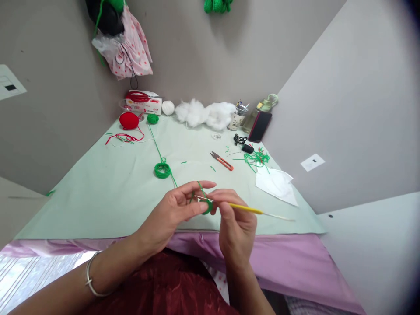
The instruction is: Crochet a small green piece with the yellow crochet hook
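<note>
A small green crochet piece [206, 207] is pinched between the thumb and fingers of my left hand [173, 205], and green yarn runs over its raised index finger. In my right hand [238, 225] is a crochet hook with a yellow handle [246, 208]; its thin metal tip lies at the green piece, and the other metal end points right. From my left hand the yarn leads back to a loose green coil [162, 170] on the table and on to a green ball [152, 118].
On the pale green tabletop [108, 197] lie orange snips [222, 161], green yarn scraps [257, 158] and white paper [275, 184]. Along the back stand a red ball [129, 120], white stuffing [205, 113], a pen cup [236, 118] and a phone [260, 127]. Walls enclose both sides.
</note>
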Action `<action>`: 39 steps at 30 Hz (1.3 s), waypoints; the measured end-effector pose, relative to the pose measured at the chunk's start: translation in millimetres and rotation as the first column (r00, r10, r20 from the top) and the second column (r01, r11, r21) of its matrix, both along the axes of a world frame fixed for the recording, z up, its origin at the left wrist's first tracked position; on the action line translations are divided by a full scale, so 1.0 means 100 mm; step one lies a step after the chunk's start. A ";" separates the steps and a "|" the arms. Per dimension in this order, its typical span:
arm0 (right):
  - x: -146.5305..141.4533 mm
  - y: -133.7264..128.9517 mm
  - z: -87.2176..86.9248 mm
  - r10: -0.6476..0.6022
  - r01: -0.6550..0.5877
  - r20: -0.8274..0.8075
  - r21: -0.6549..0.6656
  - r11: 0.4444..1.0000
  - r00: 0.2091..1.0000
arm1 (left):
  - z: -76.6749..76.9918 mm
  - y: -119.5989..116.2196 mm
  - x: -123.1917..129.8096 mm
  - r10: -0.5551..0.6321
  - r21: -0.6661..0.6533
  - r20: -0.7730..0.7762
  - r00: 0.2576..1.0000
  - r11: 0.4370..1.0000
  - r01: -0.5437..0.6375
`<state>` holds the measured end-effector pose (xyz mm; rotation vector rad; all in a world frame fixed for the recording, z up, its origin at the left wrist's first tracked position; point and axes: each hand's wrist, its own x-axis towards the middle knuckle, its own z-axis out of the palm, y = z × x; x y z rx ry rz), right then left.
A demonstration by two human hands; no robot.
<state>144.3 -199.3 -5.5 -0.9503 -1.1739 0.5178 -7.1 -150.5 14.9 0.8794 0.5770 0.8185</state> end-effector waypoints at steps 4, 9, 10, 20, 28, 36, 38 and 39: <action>0.02 0.01 -0.03 -0.016 0.015 -0.030 -0.037 0.999 0.999 | -0.03 -0.01 -0.03 -0.034 0.148 -0.067 0.997 0.988 0.044; 0.07 0.04 -0.03 0.059 -0.074 -0.201 -0.070 0.995 0.978 | -0.02 0.02 -0.08 0.042 0.232 -0.181 0.983 0.973 0.001; 0.08 0.04 -0.02 0.066 -0.080 -0.198 -0.065 0.995 0.978 | -0.01 0.02 -0.08 0.055 0.251 -0.206 0.977 0.968 -0.002; 0.11 -0.11 0.05 -0.038 0.017 0.312 0.071 0.997 0.949 | 0.00 -0.05 -0.06 0.307 0.578 -0.384 0.871 0.815 -0.032; 0.09 -0.15 -0.03 -0.277 0.043 0.681 0.339 0.940 0.678 | -0.06 -0.03 -0.05 0.520 0.846 -0.324 0.791 0.534 -0.004; 0.11 -0.13 -0.06 -0.265 0.066 0.640 0.317 0.946 0.722 | -0.08 -0.02 -0.05 0.523 0.857 -0.309 0.794 0.516 -0.007; 0.10 -0.12 -0.14 -0.348 0.084 0.667 0.395 0.915 0.659 | -0.08 -0.03 -0.04 0.471 0.784 -0.326 0.819 0.619 -0.044; 0.10 -0.12 -0.20 -0.382 0.096 0.673 0.422 0.901 0.633 | -0.07 -0.04 -0.03 0.432 0.730 -0.332 0.838 0.681 -0.062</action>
